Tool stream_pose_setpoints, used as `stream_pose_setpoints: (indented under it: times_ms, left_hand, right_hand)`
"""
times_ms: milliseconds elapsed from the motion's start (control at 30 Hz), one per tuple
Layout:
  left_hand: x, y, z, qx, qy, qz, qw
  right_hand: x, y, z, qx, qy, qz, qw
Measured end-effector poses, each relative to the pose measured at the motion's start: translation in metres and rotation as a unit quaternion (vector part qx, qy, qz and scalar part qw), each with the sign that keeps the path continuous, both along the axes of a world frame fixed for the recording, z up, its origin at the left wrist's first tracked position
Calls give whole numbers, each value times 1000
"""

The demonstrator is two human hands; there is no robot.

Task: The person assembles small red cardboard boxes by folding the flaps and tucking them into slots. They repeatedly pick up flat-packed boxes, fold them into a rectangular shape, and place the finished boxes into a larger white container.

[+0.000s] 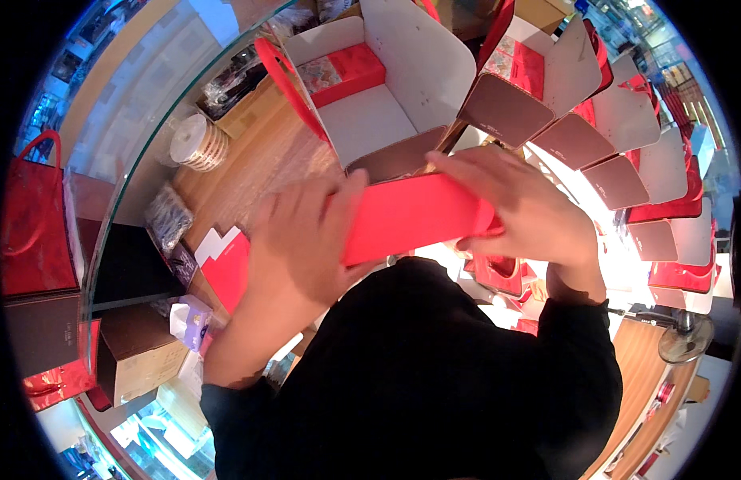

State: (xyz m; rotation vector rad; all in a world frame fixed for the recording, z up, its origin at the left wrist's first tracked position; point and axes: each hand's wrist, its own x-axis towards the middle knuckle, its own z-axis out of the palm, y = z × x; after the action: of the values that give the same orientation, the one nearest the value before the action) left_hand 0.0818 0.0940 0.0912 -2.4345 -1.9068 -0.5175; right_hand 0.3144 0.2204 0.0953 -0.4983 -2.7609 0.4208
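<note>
A plain red box (414,216), long and flat-faced, is held level in front of my chest. My left hand (298,232) grips its left end, thumb along the near side. Around the right end close the fingers and thumb of my right hand (522,200). Just beyond it on the counter stands an open gift box (369,128) with a white inside, brown front flap and red ribbon handle. A red box with a floral panel (350,74) lies in its far part. Flat red card pieces (226,272) lie beside my left forearm.
Several more open gift boxes (594,136) line the right side. At the left are a stack of ribbon spools (198,142), a plastic-wrapped packet (169,214), a tissue pack (190,322), a cardboard carton (142,356) and a glass edge (138,152). A small fan (684,340) is at right.
</note>
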Motion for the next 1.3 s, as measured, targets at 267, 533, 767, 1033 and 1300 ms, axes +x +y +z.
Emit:
stream_pose_setpoints:
  times_ms: [267,533,767,1033,1300]
  left_hand:
    - [-29,34,-3,321,-182,8,929]
    - [-29,96,-69,125,-474,145,860]
    - [-48,92,-88,183,-430,119,876]
    - [-52,86,-89,154,-466,154,858]
    - [-51,86,-86,130,-467,157,860]
  right_hand:
    - [29,29,-14,-330,331,-137,873]
    - [-81,61,-84,-382,554,-89,735]
    - [-115,140,-83,41,221,-148,963]
    - [-165,178,-122,209,-100,-136,963]
    - [-168,183,-112,277,-180,-118,936]
